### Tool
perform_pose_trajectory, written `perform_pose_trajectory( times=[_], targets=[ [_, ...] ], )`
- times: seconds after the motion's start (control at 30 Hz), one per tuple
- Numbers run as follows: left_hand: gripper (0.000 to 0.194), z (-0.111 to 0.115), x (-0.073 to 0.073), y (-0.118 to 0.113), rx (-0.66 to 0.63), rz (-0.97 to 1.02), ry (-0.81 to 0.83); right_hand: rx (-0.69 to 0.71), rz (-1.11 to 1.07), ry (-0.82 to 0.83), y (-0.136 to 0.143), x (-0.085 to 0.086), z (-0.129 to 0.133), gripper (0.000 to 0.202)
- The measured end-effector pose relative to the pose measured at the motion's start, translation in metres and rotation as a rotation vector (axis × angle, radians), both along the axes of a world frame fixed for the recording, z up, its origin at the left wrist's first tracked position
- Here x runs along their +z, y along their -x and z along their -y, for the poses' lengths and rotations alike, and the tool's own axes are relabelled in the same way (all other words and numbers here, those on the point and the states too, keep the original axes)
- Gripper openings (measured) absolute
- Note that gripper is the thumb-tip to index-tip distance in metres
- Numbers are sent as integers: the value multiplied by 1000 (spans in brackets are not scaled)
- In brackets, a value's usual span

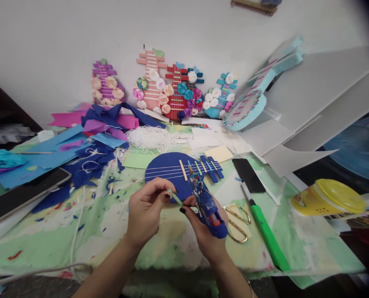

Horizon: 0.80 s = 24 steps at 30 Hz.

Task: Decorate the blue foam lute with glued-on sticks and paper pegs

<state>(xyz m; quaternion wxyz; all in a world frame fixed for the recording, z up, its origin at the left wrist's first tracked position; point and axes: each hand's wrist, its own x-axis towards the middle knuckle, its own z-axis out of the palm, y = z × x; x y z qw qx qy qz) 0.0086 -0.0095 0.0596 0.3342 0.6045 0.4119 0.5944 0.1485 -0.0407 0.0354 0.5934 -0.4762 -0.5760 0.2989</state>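
Observation:
My left hand (147, 209) pinches one end of a small pale green strip (174, 197) between thumb and fingertips. My right hand (207, 231) is wrapped around a blue, paint-smeared glue gun (206, 200), its nozzle pointing away from me; the thumb and a fingertip also meet the strip's lower end. Just beyond both hands lies a blue guitar-shaped cutout (162, 161) with white strings along it and coloured strips across its neck. My hands and the glue gun hide part of its near edge. Gold-handled scissors (238, 236) lie right of my right hand.
A green-handled knife (268, 236), a black phone (249, 176) and a yellow-lidded cup (330, 196) are on the right. Blue paper scraps, another phone (26, 194) and a pale cable (48, 271) occupy the left. White string (149, 138) and several decorated guitars (176, 95) are behind.

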Motion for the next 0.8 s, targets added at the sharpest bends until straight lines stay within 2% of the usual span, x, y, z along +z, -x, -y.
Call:
perform_pose_trajectory(
  times=[0.17,0.27,0.4,0.53,0.67,0.8],
  targets=[
    [7,3,-5,-8,83,57,66,-56,5,35,9,0,5,7],
    [8,4,-8,-12,83,114,75,-72,12,48,12,1,8,8],
    [6,3,-11,-11,-57,227,132,-76,31,32,9,2,9,8],
    [12,0,-12,-6,-212,239,197,-85,51,31,4,2,9,8],
    [13,-3,-9,-3,-263,298,234,-60,55,15,3,3,9,7],
    [21,-6,-3,-3,-303,407,245,-35,54,-6,4,2,10,9]
  ],
)
